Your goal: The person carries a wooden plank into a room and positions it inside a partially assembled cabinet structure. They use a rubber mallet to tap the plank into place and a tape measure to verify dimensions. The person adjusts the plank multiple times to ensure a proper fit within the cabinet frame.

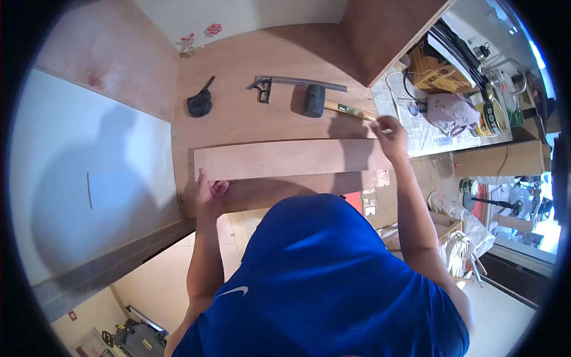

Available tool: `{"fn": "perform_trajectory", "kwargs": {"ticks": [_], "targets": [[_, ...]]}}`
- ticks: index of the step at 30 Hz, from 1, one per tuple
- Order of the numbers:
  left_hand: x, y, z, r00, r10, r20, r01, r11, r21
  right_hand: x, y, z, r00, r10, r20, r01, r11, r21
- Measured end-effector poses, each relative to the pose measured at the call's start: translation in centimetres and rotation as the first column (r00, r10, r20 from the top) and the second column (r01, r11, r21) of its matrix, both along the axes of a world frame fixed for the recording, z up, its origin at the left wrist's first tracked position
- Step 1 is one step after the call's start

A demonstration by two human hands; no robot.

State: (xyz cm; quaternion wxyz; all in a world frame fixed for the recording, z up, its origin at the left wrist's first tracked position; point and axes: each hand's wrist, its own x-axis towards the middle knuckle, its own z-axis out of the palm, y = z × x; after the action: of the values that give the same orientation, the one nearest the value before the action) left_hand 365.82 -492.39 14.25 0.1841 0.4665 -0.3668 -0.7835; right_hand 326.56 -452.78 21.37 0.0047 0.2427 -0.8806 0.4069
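Observation:
A long plywood strip [279, 159] lies crosswise in front of me on the wooden surface. My left hand [211, 195] grips its near left corner, thumb at the edge and fingers curled. Past the strip's right end, my right hand [392, 138] has thumb and fingers closed at the handle tip of a black-headed rubber mallet [314, 101]. The mallet's head rests on the wood beyond the strip. Farther back lies a combination square [300, 82], its long metal blade pointing right. A black tape measure [200, 104] with a strap sits at the left.
Wooden side panels [392, 35] and a white panel [101, 149] enclose the surface. On the right, a newspaper-covered bench [431, 128] holds a cardboard box [437, 68], a cloth bundle [453, 113] and a paint can [492, 116]. Red valve handles [214, 28] project at the back wall.

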Motion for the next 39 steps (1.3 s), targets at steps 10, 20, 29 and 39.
{"fn": "perform_trajectory", "kwargs": {"ticks": [10,20,29,39], "targets": [[-1.0,-4.6,7.6,0.519,-0.389,0.761,0.78,0.58,-0.235,5.1,-16.7,3.5,0.874,0.479,-0.076,-0.48,0.877,0.012],[-17.4,-13.5,6.7,0.466,0.187,0.865,0.88,-0.198,-0.431,14.4,-12.8,1.9,0.583,0.765,0.272,-0.801,0.598,0.034],[-10.8,-8.2,9.3,0.707,-0.21,0.675,0.649,-0.184,-0.738,14.2,-16.6,2.2,0.585,0.684,0.436,-0.496,0.727,-0.474],[1.6,9.6,13.8,0.851,-0.457,0.26,0.484,0.489,-0.726,19.4,-23.3,0.2,-0.06,0.58,0.813,-0.741,0.519,-0.425]]}}
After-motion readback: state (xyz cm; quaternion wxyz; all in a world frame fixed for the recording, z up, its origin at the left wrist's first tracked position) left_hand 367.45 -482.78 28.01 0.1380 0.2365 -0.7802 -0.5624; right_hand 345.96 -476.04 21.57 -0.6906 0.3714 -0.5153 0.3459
